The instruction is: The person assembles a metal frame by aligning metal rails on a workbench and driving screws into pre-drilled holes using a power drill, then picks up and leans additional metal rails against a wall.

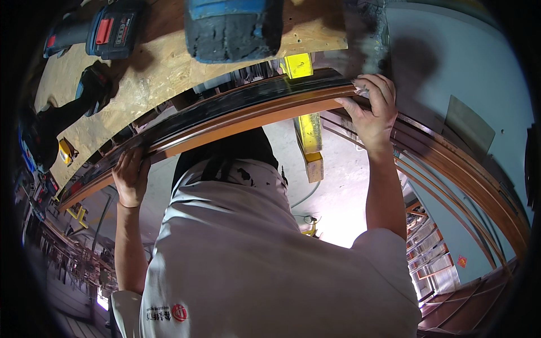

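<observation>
A long brown-and-black profile bar lies across in front of my body, over a yellow metal support. My left hand grips the bar towards its left part, fingers over the upper side. At the bar's right end, my right hand holds it between thumb and fingers. The bar's underside and part of the left fingertips are hidden. Beyond the bar is a wooden-board worktop with cordless power tools on it.
A blue-and-black tool or battery stands at the worktop's near edge. A battery tool, another dark tool and a yellow tape measure lie left. More brown profiles lean along the pale wall panel at right.
</observation>
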The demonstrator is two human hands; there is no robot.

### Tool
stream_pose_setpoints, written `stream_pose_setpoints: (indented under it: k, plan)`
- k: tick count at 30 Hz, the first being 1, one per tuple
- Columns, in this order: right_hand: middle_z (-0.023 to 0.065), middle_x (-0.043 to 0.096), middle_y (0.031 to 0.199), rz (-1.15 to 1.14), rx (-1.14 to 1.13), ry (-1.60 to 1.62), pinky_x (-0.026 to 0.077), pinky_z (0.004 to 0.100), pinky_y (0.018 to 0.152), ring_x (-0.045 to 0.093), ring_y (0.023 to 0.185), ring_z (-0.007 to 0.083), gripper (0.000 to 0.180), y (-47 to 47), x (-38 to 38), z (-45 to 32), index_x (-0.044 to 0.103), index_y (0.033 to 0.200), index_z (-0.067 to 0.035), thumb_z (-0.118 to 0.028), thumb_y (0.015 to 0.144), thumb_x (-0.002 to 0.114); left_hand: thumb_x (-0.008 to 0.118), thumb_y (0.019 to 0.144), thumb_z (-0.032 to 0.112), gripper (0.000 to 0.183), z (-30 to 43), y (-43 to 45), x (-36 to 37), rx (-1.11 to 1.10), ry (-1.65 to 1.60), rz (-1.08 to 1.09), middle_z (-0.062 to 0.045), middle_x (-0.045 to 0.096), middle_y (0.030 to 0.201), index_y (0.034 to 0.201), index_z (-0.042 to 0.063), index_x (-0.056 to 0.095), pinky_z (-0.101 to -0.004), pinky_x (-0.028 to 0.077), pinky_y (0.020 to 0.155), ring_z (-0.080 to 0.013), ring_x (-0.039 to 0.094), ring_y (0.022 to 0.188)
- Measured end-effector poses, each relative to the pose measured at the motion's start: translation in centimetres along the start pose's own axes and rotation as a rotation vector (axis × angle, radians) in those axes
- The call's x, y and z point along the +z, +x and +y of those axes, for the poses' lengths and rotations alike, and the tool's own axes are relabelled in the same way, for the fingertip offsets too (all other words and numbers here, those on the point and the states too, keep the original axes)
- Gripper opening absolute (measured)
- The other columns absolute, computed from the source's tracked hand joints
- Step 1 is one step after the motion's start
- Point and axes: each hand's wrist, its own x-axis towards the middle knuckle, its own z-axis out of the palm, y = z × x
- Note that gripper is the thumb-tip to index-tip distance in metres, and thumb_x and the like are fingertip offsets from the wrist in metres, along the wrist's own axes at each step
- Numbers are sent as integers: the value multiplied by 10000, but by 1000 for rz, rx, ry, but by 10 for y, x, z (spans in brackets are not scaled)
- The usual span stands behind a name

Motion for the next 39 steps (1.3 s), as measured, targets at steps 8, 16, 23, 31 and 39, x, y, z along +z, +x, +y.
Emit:
stream_pose_setpoints:
  k: [8,16,23,31,39]
  plan:
    - [118,701,1043,-162,-107,-10,536,446,920,639,1055,344,414,16,-8,2,723,975,-18,-136,637,931,800,825,30,351,-9,-9,7,74,108,58,-208,720,1108,1155,-38,701,-455,585,833,-403,704,972]
    - [120,718,1068,-194,-61,-71,533,462,977,655,1102,346,374,8,-10,8,735,983,-39,-165,683,920,833,764,119,390,-27,-22,-14,-53,130,0,-169,723,1097,1112,0,704,-453,578,816,-383,697,972]
    - [151,682,1242,-265,-103,-176,517,449,1042,631,1187,374,431,25,-26,-46,701,1167,4,-14,757,832,824,767,95,340,-78,-68,-43,-145,119,34,-146,717,1071,1074,9,707,-436,579,793,-370,687,942]
    - [183,656,1337,99,96,369,498,388,1058,637,1231,295,494,51,37,-130,636,1309,46,26,847,811,814,818,178,256,-120,-78,-35,55,41,133,-111,714,969,1000,29,714,-417,572,740,-325,675,855]
    - [135,637,1296,363,169,826,491,351,1058,633,1150,190,623,122,100,-168,511,1426,18,126,866,762,823,825,153,242,-134,-80,-24,161,-161,214,-119,673,899,990,32,695,-430,560,687,-329,662,799]
